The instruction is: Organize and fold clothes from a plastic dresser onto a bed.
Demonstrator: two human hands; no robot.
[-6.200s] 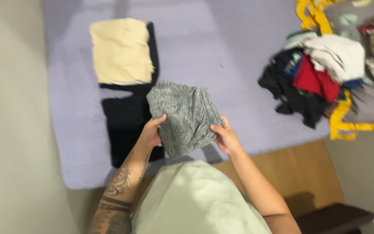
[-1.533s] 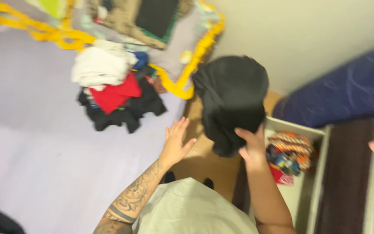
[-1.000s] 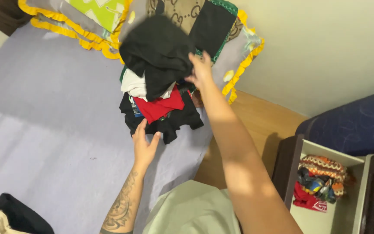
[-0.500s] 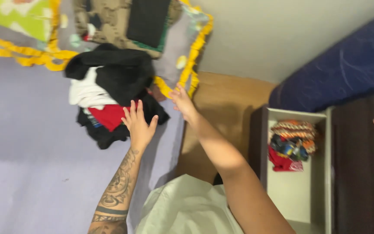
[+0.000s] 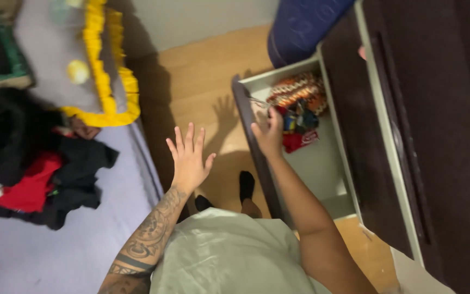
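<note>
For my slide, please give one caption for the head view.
Right hand reaches into the open drawer of folded clothes; left hand hovers open.

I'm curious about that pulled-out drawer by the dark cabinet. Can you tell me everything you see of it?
The drawer stands pulled open from a dark brown cabinet, above the wooden floor. Its inside is pale and smooth, like painted board, and its front panel is dark. At the far end lies a small heap of clothes: a patterned orange and white piece, some blue and a red one. The near part is bare. The right hand reaches in at the heap's edge; the left hand hangs open outside it.
</note>
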